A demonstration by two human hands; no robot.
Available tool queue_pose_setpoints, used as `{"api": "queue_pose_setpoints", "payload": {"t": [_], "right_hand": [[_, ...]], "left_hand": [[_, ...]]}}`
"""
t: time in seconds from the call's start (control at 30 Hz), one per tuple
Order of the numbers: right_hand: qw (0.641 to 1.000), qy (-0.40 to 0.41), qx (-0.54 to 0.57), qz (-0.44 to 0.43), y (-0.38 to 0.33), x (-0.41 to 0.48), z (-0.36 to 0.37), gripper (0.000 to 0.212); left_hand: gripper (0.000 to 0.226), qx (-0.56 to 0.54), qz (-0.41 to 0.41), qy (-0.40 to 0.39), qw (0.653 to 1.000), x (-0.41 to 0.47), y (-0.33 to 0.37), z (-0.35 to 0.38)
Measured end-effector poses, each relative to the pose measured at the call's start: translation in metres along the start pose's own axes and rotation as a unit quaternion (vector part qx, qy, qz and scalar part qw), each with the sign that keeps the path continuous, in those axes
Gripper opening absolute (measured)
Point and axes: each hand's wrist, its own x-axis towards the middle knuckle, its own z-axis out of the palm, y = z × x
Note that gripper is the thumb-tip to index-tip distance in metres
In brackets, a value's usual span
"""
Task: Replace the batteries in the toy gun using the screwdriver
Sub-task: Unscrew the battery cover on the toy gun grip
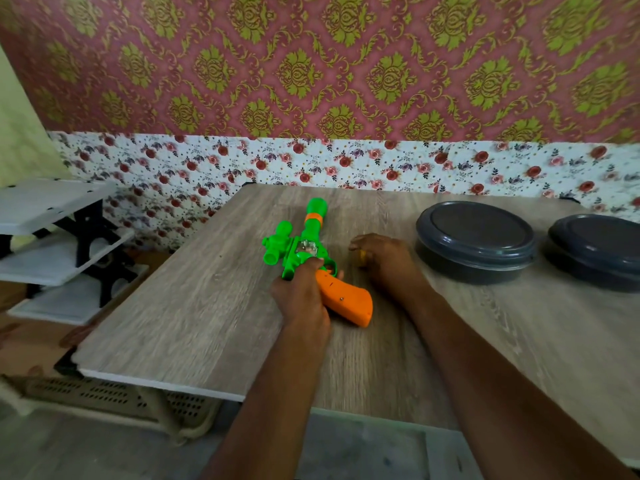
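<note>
Left hand (300,299) nearest me, fingers curled round toy gun (346,303) where orange grip meets green body. Firm hold.

Gun lies flat on wooden table (194,299), barrel pointing away from me, green scope on its left side.

Right hand (384,263) just right of gun, palm down on table, fingers bent over small yellow thing (362,257). Thing mostly hidden, so I cannot tell whether hand grips it.

Farther right: grey lidded container (476,230), second grey container (599,240) beside it at frame edge.

Far left, off table: white shelf rack (52,202).
</note>
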Motion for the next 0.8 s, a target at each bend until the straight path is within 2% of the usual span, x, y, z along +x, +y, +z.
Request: {"api": "queue_pose_setpoints", "payload": {"t": [0.1,0.23,0.3,0.33,0.47,0.73,0.8], "right_hand": [[0.998,0.058,0.021,0.023,-0.012,-0.009,-0.008,0.037],[0.977,0.093,0.094,0.168,-0.036,-0.026,-0.019,0.017],[0.962,0.098,0.137,0.217,-0.047,-0.039,-0.019,0.009],[0.955,0.104,0.153,0.23,-0.053,-0.045,-0.017,0.009],[0.948,0.111,0.161,0.252,-0.07,-0.065,-0.008,0.023],[0.941,0.091,0.192,0.264,-0.073,-0.081,-0.021,0.022],[0.938,0.079,0.21,0.263,-0.076,-0.084,-0.026,0.023]], "left_hand": [[0.02,0.004,0.024,0.006,1.0,0.002,-0.001,0.0],[0.019,-0.005,0.027,0.0,1.0,0.004,-0.001,0.0],[0.016,-0.007,0.005,-0.011,1.0,0.007,0.0,-0.001],[0.021,-0.009,-0.002,-0.019,1.0,0.007,0.002,-0.003],[0.059,0.019,-0.001,-0.073,0.997,0.001,0.005,-0.005],[0.064,0.068,0.08,-0.196,0.975,-0.015,0.002,-0.002],[0.068,0.108,0.114,-0.201,0.967,-0.014,0.002,0.001]]}}
